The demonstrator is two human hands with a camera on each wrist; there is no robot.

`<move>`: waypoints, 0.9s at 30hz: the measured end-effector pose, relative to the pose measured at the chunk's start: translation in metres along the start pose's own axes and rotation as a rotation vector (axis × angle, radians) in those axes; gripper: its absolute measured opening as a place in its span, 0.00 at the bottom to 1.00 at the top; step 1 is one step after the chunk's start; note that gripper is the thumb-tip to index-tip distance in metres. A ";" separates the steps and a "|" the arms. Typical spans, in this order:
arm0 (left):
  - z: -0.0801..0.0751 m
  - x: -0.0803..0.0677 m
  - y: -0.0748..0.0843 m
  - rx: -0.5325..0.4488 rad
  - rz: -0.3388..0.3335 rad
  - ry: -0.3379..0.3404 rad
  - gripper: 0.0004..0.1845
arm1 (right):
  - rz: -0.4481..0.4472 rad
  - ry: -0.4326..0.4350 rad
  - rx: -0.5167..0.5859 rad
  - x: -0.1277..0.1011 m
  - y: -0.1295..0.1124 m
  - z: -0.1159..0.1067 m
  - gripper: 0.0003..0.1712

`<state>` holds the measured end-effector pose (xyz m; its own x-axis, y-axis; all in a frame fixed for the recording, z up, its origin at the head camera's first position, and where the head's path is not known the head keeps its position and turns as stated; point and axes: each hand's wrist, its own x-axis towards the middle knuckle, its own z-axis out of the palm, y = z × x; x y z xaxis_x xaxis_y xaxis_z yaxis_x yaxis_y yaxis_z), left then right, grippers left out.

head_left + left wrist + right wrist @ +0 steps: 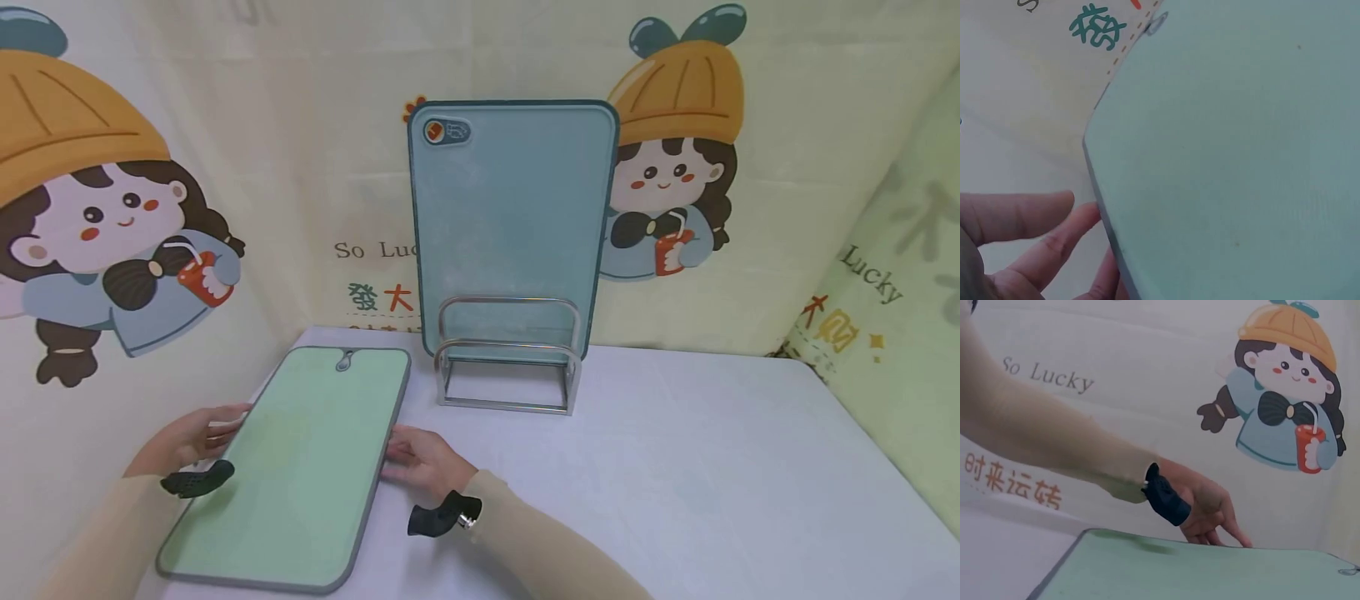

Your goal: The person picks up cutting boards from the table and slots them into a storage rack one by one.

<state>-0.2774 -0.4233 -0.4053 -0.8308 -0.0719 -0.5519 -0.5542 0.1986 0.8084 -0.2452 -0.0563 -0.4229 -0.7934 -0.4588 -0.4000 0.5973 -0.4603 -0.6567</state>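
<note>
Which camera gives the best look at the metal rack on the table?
The head view: the metal rack shows whole, standing on the table with the blue cutting board upright in it. Neither wrist view shows the rack; both show the green cutting board.

Both arms wore beige long sleeves down to the wrists. Black camera mounts were strapped just behind left hand (197, 435) and right hand (422, 457); right mount had a silver fitting. Hands bare.
</note>
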 end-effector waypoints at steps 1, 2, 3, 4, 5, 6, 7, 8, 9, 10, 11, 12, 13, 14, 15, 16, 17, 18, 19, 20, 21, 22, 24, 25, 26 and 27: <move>0.000 0.000 -0.002 0.016 0.020 0.002 0.37 | -0.009 -0.003 0.006 0.000 0.000 0.000 0.24; -0.001 0.000 -0.003 0.029 0.045 0.001 0.35 | -0.016 -0.002 -0.001 0.000 0.001 0.000 0.25; -0.001 0.000 -0.005 0.045 0.069 -0.001 0.32 | -0.021 0.002 -0.009 0.001 0.001 0.000 0.26; -0.001 0.000 -0.006 0.056 0.089 0.000 0.30 | -0.026 0.007 -0.023 0.001 0.001 0.000 0.26; -0.002 0.000 -0.007 0.062 0.107 -0.004 0.27 | -0.028 0.021 -0.025 0.001 0.001 0.000 0.27; -0.002 -0.001 -0.008 0.059 0.121 -0.008 0.24 | -0.032 0.024 -0.035 0.001 0.001 0.000 0.27; -0.002 -0.001 -0.008 0.061 0.136 -0.017 0.22 | -0.036 0.033 -0.041 0.001 0.001 -0.001 0.27; -0.002 -0.002 -0.009 0.063 0.146 -0.026 0.21 | -0.037 0.045 -0.043 0.002 0.001 -0.001 0.27; -0.002 -0.002 -0.009 0.054 0.154 -0.031 0.19 | -0.039 0.056 -0.043 0.002 0.000 -0.001 0.27; -0.002 -0.002 -0.009 0.056 0.158 -0.033 0.18 | -0.041 0.068 -0.045 0.002 0.000 -0.001 0.27; -0.002 -0.002 -0.008 0.056 0.159 -0.033 0.17 | -0.041 0.085 -0.040 0.002 0.000 0.000 0.27; -0.002 -0.003 -0.008 0.062 0.160 -0.030 0.17 | -0.042 0.097 -0.037 0.002 0.000 0.000 0.27; -0.002 -0.003 -0.008 0.074 0.164 -0.029 0.18 | -0.040 0.110 -0.031 0.002 0.000 0.000 0.27; -0.002 -0.003 -0.008 0.073 0.163 -0.026 0.18 | -0.039 0.118 -0.031 0.003 0.000 0.000 0.27; -0.002 -0.003 -0.008 0.073 0.163 -0.021 0.19 | -0.038 0.128 -0.029 0.003 0.000 0.000 0.27; -0.001 -0.003 -0.007 0.080 0.160 -0.011 0.21 | -0.038 0.136 -0.032 0.004 0.000 0.000 0.27; -0.001 -0.002 -0.007 0.074 0.157 -0.005 0.22 | -0.037 0.145 -0.031 0.004 0.000 0.000 0.27; 0.000 -0.002 -0.007 0.072 0.155 0.000 0.24 | -0.038 0.151 -0.033 0.005 0.000 -0.001 0.27; 0.000 -0.001 -0.007 0.066 0.156 0.001 0.25 | -0.038 0.156 -0.036 0.006 0.000 -0.001 0.27; 0.001 -0.001 -0.008 0.054 0.153 0.003 0.25 | -0.042 0.158 -0.043 0.006 -0.001 -0.001 0.26; 0.001 0.000 -0.008 0.040 0.151 0.002 0.24 | -0.043 0.166 -0.044 0.007 -0.001 -0.001 0.26; 0.001 0.001 -0.008 0.032 0.151 0.003 0.23 | -0.045 0.170 -0.045 0.007 -0.001 -0.002 0.26; 0.001 0.000 -0.009 0.027 0.155 -0.005 0.23 | -0.047 0.175 -0.047 0.007 -0.001 -0.002 0.26; 0.001 0.000 -0.009 0.028 0.157 -0.010 0.24 | -0.049 0.175 -0.048 0.006 -0.001 -0.002 0.26; 0.000 0.000 -0.009 0.036 0.159 -0.011 0.26 | -0.049 0.176 -0.052 0.006 0.000 -0.002 0.25; 0.000 -0.001 -0.008 0.046 0.160 -0.009 0.28 | -0.048 0.176 -0.055 0.006 0.000 -0.002 0.25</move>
<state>-0.2717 -0.4245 -0.4116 -0.9079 -0.0271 -0.4184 -0.4113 0.2514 0.8761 -0.2505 -0.0573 -0.4263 -0.8322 -0.2946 -0.4698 0.5545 -0.4343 -0.7099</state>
